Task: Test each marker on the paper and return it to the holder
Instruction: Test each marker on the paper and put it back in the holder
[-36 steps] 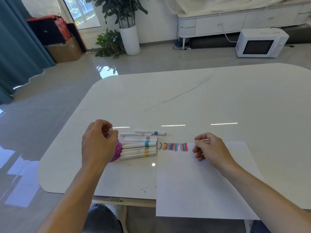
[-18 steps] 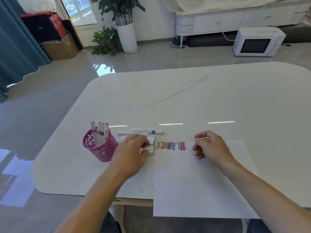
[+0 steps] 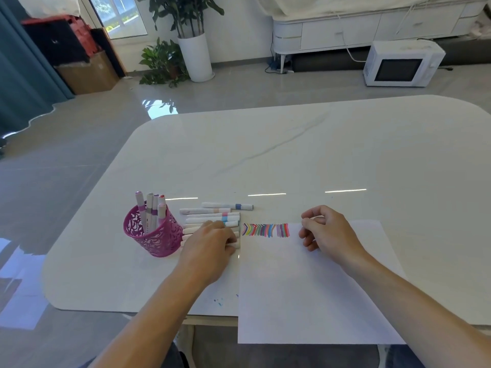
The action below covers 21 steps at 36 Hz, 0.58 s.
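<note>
Partway — a few markers [image 3: 150,208] stand in the holder [image 3: 156,240] at left, the left hand [image 3: 210,245] curls its grip over loose markers [image 3: 212,215] just right of it, and the right hand [image 3: 329,229] rests curled on the paper [image 3: 305,301] — whether its grip holds anything I cannot tell.

A home living room: a white marble-look counter [image 3: 292,155] on glossy grey floor tiles [image 3: 79,160], a tall potted plant [image 3: 195,57] by the window [image 3: 119,14], a teal curtain [image 3: 24,75], a low white sideboard [image 3: 340,33] and a microwave [image 3: 401,65] on the floor.
</note>
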Motion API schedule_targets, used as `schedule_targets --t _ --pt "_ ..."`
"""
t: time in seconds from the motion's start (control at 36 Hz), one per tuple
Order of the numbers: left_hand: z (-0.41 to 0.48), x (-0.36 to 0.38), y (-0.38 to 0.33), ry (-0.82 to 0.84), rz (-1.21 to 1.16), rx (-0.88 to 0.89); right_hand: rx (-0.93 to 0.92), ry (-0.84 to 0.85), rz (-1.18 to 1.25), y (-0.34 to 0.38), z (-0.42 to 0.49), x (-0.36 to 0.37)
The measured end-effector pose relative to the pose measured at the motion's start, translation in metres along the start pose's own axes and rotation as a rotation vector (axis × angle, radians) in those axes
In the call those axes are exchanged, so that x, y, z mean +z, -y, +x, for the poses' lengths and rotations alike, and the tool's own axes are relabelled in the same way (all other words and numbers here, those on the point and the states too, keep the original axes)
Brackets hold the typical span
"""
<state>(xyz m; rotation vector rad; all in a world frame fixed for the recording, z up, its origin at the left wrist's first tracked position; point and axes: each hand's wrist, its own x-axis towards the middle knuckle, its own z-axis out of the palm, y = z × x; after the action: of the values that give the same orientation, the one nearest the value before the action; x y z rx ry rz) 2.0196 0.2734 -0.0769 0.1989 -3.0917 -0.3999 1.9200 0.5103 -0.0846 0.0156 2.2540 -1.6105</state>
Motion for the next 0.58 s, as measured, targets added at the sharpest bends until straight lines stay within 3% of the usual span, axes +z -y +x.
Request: schedule_targets --t 0.19,0.47,0.58 --pt "0.002 -0.001 -0.001 -0.026 -0.027 0.033 -0.013 0.004 -0.008 -0.001 -0.001 -0.002" --pt "0.007 -0.027 -0.026 -0.255 -0.558 0.086 -0.147 0.055 -0.052 0.007 -0.007 0.002" --pt "0.007 -0.026 -0.041 -0.268 -0.764 0.076 -0.251 0.111 -0.052 0.011 -0.014 0.003"
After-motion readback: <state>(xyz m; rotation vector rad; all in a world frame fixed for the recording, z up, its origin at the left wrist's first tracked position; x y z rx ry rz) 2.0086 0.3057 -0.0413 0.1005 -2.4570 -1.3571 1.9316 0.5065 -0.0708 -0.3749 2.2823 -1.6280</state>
